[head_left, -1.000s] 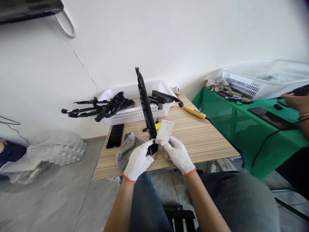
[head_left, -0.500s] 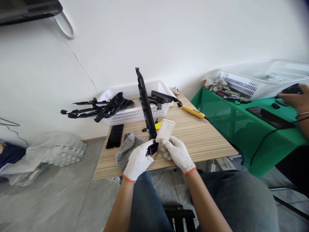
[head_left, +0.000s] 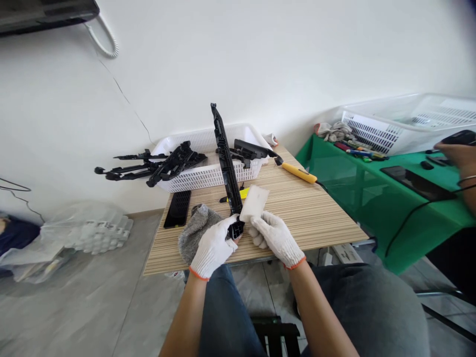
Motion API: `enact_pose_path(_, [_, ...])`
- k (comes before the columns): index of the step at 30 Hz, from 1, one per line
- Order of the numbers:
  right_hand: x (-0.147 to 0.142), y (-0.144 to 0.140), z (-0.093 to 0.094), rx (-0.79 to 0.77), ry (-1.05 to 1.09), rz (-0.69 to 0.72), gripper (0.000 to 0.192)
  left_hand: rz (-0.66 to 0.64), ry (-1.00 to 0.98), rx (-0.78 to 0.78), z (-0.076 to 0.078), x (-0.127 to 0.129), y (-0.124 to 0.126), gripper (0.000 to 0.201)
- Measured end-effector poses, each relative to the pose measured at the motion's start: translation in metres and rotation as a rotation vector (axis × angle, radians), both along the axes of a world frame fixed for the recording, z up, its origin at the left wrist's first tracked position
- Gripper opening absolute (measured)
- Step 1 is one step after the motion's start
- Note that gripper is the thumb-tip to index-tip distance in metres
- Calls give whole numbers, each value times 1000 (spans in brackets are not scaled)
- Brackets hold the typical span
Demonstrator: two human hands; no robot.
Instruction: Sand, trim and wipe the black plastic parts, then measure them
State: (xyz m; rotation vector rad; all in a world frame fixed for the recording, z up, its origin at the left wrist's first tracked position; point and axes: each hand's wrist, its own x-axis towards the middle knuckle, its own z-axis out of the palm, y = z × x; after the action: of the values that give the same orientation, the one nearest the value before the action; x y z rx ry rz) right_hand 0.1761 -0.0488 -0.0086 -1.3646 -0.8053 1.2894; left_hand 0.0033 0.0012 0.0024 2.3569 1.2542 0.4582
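Gloved in white, my left hand (head_left: 216, 244) grips the lower end of a long black plastic part (head_left: 227, 168), which rises almost upright and leans slightly left at its top. My right hand (head_left: 275, 235), in a matching glove, pinches a flat whitish rectangular piece (head_left: 255, 202) between thumb and fingers. A corner of that piece is close to the black part's lower end; whether they touch I cannot tell. Under and beside my left hand lies a grey cloth (head_left: 200, 229). Behind the black part is a yellow utility knife (head_left: 243, 193), partly hidden.
A white basket (head_left: 208, 179) holding several black plastic parts (head_left: 174, 163) stands at the table's back. A black phone (head_left: 177, 209) lies left, a yellow-handled tool (head_left: 297, 172) right. On the green-covered table (head_left: 345, 198), another person's hand (head_left: 459, 156) holds a dark object near a white basket (head_left: 375, 131).
The whitish piece has tilted slightly in my right hand, near the black part's lower end. My left hand keeps its grip. The other person's hand has shifted a little to the right.
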Motion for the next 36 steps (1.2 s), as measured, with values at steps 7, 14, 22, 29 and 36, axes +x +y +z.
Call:
enact_pose_path(7, [-1, 0, -5, 63, -18, 15, 35, 6, 23, 8, 0, 0, 0, 49])
enact_pose_path(14, [-2, -5, -2, 108, -102, 43, 33, 8, 39, -5, 0, 1, 0, 49])
enact_pose_path(22, [2, -4, -7, 104, -143, 18, 31, 10, 27, -6, 1, 0, -1, 48])
enact_pose_path(29, [4, -6, -3, 98, -171, 22, 32, -1, 10, 13, -1, -1, 0, 49])
enact_pose_path(36, [5, -7, 3, 73, -110, 58, 35, 5, 18, 9, 0, 0, -1, 48])
